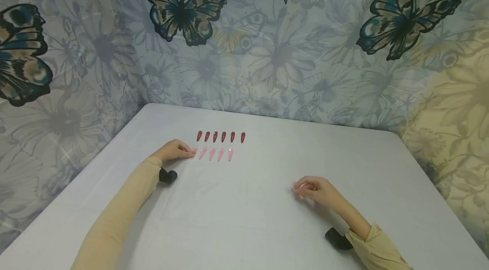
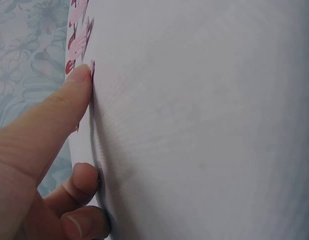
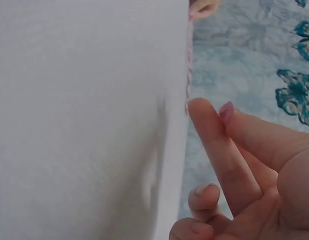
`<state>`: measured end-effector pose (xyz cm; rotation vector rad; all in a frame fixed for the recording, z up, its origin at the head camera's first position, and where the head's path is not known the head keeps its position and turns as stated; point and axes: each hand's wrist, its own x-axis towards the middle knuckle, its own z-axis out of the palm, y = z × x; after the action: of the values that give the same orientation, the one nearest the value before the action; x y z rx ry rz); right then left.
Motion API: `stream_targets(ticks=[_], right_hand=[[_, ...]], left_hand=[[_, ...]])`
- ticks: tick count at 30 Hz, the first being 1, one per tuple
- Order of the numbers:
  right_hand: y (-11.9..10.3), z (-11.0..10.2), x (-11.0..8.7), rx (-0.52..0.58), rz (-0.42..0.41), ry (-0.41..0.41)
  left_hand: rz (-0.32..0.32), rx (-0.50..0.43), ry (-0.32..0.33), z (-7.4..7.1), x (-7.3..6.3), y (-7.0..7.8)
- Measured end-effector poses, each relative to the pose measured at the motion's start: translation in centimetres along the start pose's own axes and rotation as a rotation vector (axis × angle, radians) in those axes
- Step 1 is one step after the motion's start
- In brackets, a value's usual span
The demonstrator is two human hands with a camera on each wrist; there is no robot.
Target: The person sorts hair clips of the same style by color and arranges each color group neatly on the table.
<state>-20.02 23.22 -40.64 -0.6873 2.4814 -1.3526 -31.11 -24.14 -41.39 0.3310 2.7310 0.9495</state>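
Several pink snap hair clips (image 1: 212,153) lie in a row on the white table. Behind them runs a row of dark red snap hair clips (image 1: 223,136). My left hand (image 1: 175,150) is at the left end of the pink row, its fingertips touching the leftmost pink clip (image 1: 195,150) and partly covering it. In the left wrist view one straight digit reaches that clip while other fingers bend near the table. To the right, my right hand (image 1: 318,190) is above the table, pinching a pink hair clip (image 3: 226,114) between thumb and index finger.
The white table (image 1: 259,219) meets a flowered wall (image 1: 282,57) with butterfly prints at the back. Black wrist straps (image 1: 338,239) show at both sleeves. Shadows of both arms fall on the tabletop.
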Motion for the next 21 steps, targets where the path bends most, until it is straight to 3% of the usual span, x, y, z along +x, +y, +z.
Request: stream_targets(ticks=[15, 21], right_hand=[[-0.2, -0.2, 0.3, -0.025, 0.034, 0.086], [-0.6, -0.5, 2.4, -0.008, 0.050, 0.067]], left_hand=[[-0.001, -0.007, -0.008, 0.2, -0.4, 0.6], [0.005, 0.008, 0.000, -0.1, -0.3, 0.2]])
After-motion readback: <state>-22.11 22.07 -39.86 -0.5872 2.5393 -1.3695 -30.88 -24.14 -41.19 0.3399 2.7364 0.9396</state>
